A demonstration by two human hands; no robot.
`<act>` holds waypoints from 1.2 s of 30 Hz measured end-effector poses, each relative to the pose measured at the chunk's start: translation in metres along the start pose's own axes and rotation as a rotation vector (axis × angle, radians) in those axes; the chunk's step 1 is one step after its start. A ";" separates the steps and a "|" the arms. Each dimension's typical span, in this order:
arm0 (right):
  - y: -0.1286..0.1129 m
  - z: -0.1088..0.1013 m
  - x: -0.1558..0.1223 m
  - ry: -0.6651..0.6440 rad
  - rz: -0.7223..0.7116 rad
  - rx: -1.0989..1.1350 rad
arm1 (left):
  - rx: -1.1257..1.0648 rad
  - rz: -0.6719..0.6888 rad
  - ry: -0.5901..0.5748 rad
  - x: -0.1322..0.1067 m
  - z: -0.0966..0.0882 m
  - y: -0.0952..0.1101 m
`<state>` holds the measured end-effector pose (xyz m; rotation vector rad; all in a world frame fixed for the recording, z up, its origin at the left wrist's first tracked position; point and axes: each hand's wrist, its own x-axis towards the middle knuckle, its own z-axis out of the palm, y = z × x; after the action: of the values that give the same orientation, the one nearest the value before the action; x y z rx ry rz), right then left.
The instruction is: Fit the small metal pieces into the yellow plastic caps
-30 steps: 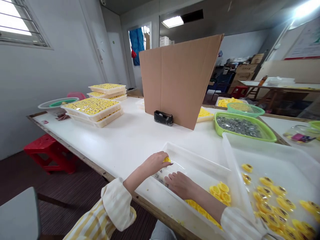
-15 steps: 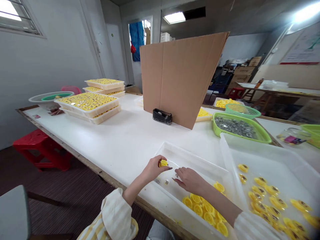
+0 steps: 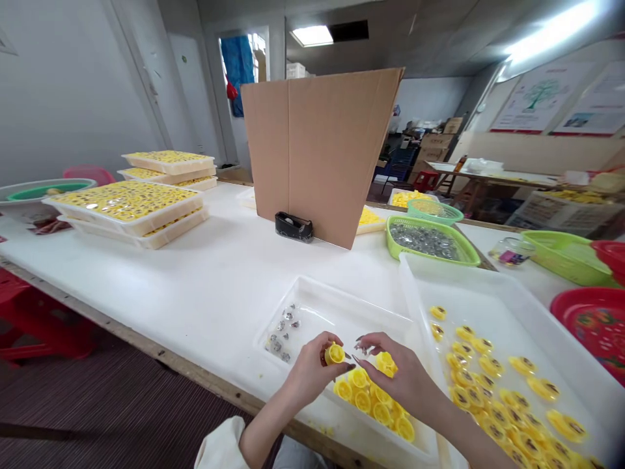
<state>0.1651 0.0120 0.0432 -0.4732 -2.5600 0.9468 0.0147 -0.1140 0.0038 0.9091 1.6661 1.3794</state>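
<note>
My left hand (image 3: 312, 371) pinches a small yellow cap (image 3: 334, 354) above a white tray (image 3: 312, 296). My right hand (image 3: 398, 381) is close beside it, fingertips pinched on a small silvery piece (image 3: 362, 348) and a second yellow cap (image 3: 385, 362) tucked under its fingers. Below the hands lies a heap of yellow caps (image 3: 374, 404) in the tray's near end. Several small silvery pieces (image 3: 283, 329) lie in the tray's left corner.
A larger white tray (image 3: 420, 273) with several filled yellow caps (image 3: 493, 391) sits to the right. Behind stand a cardboard screen (image 3: 319, 150), a black tape dispenser (image 3: 293, 227), a green basket of metal parts (image 3: 424, 240), stacked trays of yellow caps (image 3: 127, 205) and a red basin (image 3: 593, 326).
Both hands have drawn back from the tray's left corner toward me and come together over the cap heap. The camera swung to the right.
</note>
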 end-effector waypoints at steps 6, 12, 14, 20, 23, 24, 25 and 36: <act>-0.005 0.004 -0.006 -0.067 -0.050 0.025 | 0.013 -0.014 -0.028 -0.003 0.015 0.006; -0.001 0.026 -0.018 0.131 -0.123 0.032 | -0.085 0.016 0.034 0.001 0.021 0.004; -0.001 0.031 -0.018 0.215 -0.069 0.081 | -0.119 0.033 0.036 0.000 0.023 0.004; -0.001 0.041 -0.009 0.323 0.135 0.294 | -0.192 0.031 0.046 0.003 0.028 0.001; 0.001 0.045 -0.005 0.338 0.137 0.292 | -0.252 0.053 0.049 0.006 0.029 0.000; 0.001 0.046 -0.004 0.344 0.131 0.289 | -0.269 0.055 0.054 0.006 0.028 -0.001; 0.002 0.046 -0.003 0.343 0.125 0.285 | -0.281 0.049 0.058 0.007 0.027 -0.001; 0.029 0.044 0.006 0.384 -0.287 -0.257 | -0.264 -0.010 0.104 0.009 0.017 0.001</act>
<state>0.1452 0.0117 -0.0058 -0.3070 -2.3178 0.3843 0.0261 -0.0989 0.0014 0.6868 1.5154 1.6184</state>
